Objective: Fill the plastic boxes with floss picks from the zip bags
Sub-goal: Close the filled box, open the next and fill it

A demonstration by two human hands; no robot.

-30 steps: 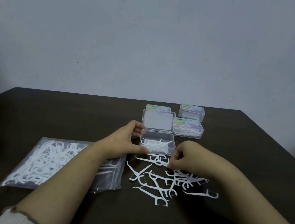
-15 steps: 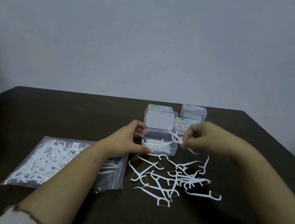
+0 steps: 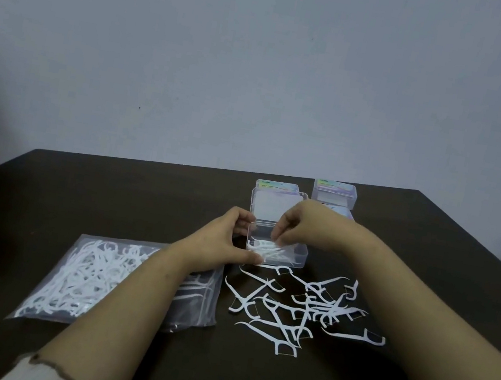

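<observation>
The open box sits near the middle of the worktop, its raised lid at the rear edge. Several floss picks lie in it. Closed boxes stand behind it and to the rear right. Loose picks lie scattered directly in front of the open box. The zip bag lies flat to the left of the loose picks.

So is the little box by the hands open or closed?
Open. The clear box has its lid tipped up behind it, and floss picks lie inside while the right hand reaches in.
</observation>
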